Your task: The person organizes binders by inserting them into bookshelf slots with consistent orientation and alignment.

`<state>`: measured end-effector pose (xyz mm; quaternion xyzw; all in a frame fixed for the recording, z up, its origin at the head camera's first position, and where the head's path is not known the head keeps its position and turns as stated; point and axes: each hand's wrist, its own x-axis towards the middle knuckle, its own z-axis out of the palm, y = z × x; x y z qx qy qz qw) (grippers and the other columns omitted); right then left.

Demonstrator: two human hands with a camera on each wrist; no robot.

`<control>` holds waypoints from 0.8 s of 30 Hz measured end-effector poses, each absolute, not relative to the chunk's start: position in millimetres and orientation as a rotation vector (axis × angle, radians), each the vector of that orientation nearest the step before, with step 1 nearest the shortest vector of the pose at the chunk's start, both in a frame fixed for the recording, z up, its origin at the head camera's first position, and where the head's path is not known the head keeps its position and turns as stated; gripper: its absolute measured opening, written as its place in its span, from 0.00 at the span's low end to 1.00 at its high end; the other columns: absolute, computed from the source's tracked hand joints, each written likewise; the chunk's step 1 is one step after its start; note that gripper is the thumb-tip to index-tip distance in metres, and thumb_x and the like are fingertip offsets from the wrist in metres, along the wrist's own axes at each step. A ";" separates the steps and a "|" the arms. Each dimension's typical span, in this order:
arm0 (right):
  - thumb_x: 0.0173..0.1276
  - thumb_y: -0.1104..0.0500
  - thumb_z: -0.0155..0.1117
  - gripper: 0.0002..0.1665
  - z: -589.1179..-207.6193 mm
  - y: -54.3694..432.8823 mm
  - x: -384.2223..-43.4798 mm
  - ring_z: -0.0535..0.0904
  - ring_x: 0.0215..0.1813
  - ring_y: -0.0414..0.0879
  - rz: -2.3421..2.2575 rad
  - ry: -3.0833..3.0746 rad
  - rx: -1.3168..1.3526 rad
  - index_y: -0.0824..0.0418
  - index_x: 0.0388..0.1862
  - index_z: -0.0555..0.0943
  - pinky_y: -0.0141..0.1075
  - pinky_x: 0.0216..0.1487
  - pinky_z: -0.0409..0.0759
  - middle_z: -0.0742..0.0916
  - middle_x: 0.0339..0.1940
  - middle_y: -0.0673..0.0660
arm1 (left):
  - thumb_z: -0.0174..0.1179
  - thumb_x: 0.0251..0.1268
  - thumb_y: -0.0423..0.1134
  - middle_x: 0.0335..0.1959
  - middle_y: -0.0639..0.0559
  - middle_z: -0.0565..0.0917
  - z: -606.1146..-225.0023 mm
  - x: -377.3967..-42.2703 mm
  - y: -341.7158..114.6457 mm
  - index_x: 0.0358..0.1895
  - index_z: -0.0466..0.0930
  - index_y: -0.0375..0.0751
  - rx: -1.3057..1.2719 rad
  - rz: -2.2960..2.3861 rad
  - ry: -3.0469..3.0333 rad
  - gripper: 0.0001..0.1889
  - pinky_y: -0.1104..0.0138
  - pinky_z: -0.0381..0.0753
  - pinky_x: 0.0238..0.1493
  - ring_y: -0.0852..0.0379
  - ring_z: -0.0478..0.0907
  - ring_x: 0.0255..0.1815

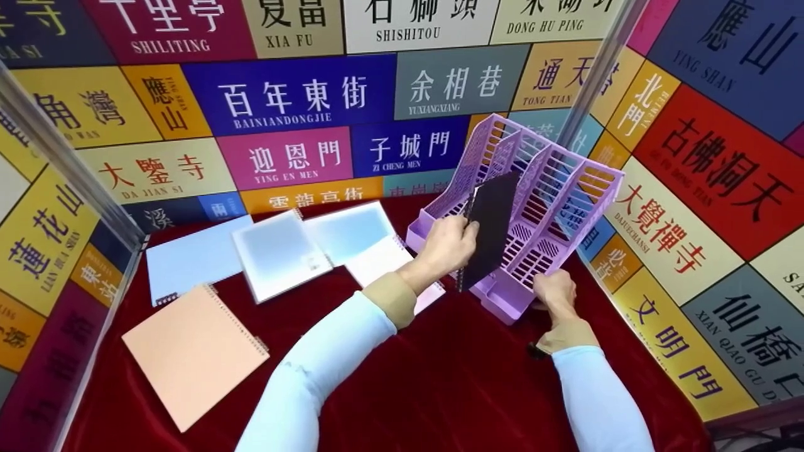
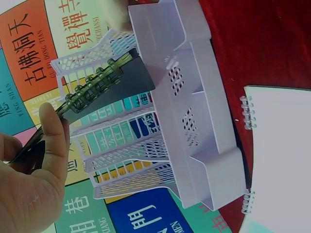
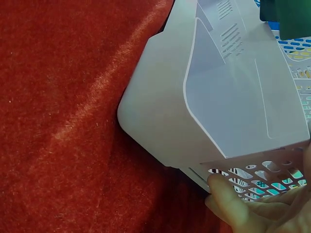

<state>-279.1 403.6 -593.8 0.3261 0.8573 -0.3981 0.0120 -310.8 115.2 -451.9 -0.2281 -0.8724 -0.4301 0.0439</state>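
Observation:
A black spiral-bound notebook [image 1: 493,226] is held upright by my left hand [image 1: 447,245], which grips its spiral edge. In the left wrist view, the thumb and fingers [image 2: 54,141] pinch the notebook's near end, with dark coils [image 2: 95,82] along the edge. The notebook overlaps the slots of a purple desktop file organizer [image 1: 512,298], which has slatted dividers and shallow front trays. My right hand [image 1: 556,290] holds the organizer's lower right side. In the right wrist view, its fingers [image 3: 226,196] curl at the bottom edge of the perforated side wall [image 3: 262,170].
On the dark red cloth [image 1: 402,389] lie a peach notebook [image 1: 198,351], a light blue notebook [image 1: 195,257], a pale translucent-covered notebook [image 1: 282,254], and overlapping blue and white notebooks [image 1: 348,232]. Walls with colourful sign panels [image 1: 295,94] enclose the back and sides.

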 end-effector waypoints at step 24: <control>0.79 0.43 0.58 0.37 -601.3 399.0 -261.0 0.87 0.58 0.62 -1.343 2.771 0.862 0.70 0.73 0.78 0.51 0.60 0.89 0.87 0.66 0.76 | 0.54 0.89 0.43 0.44 0.45 0.93 -454.0 -297.6 197.0 0.46 0.91 0.39 -0.794 -1.218 -2.610 0.17 0.62 0.90 0.45 0.50 0.90 0.41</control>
